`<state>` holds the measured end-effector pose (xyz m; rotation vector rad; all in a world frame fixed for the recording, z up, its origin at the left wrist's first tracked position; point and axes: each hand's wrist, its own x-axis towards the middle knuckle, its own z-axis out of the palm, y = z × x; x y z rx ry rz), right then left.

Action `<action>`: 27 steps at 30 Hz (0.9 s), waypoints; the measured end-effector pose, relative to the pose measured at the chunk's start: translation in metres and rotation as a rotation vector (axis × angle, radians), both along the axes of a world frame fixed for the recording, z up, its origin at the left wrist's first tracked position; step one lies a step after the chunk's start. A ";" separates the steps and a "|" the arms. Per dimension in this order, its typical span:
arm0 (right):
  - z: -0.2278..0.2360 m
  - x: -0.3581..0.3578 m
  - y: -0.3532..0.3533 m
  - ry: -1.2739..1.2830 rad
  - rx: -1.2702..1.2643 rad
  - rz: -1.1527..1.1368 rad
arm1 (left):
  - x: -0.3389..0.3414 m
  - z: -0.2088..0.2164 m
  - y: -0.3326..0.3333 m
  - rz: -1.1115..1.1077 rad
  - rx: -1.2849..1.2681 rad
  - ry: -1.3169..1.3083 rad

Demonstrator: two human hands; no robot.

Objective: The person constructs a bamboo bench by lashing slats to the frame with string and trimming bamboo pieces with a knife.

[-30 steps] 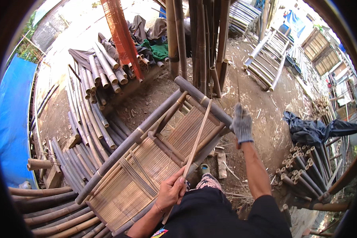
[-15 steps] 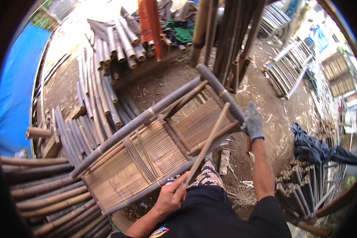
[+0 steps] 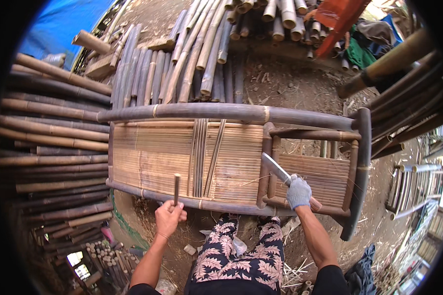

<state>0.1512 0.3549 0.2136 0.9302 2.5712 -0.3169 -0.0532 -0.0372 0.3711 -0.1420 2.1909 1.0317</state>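
Observation:
My bare left hand [image 3: 168, 218] pinches a thin bamboo strip [image 3: 176, 186], which points away from me. On my right hand [image 3: 299, 191] is a grey glove; its fingers wrap the wooden handle of a large knife [image 3: 275, 168]. The blade points up and left over the bamboo frame [image 3: 221, 112]. This frame lies across in front of me, with dark poles around a slatted panel [image 3: 157, 152]. Several loose dark strips [image 3: 200, 157] lie crosswise on the slats. The smaller slatted section [image 3: 315, 172] is under and beside the knife hand.
Stacked bamboo poles [image 3: 59, 142] crowd the left side, and more poles [image 3: 192, 59] lie beyond the frame. Thick upright poles [image 3: 403, 93] stand at the far right. Cut pieces [image 3: 113, 260] sit at the lower left. A dark cloth [image 3: 362, 273] lies at the lower right.
My view has turned, so the frame now lies nearly level across it. The right hand has come over the frame with the knife blade showing. The left hand's strip now points straight away from me.

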 end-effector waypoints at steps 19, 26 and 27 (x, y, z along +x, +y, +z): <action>-0.237 -0.204 -0.033 0.484 -0.190 -0.563 | 0.117 -0.147 0.022 -0.200 -0.016 0.226; -0.119 -0.080 -0.002 0.574 0.054 0.001 | 0.054 -0.138 0.196 -0.242 0.337 0.545; -0.113 -0.063 0.023 0.590 0.219 0.121 | 0.052 -0.139 0.230 -0.211 0.417 0.553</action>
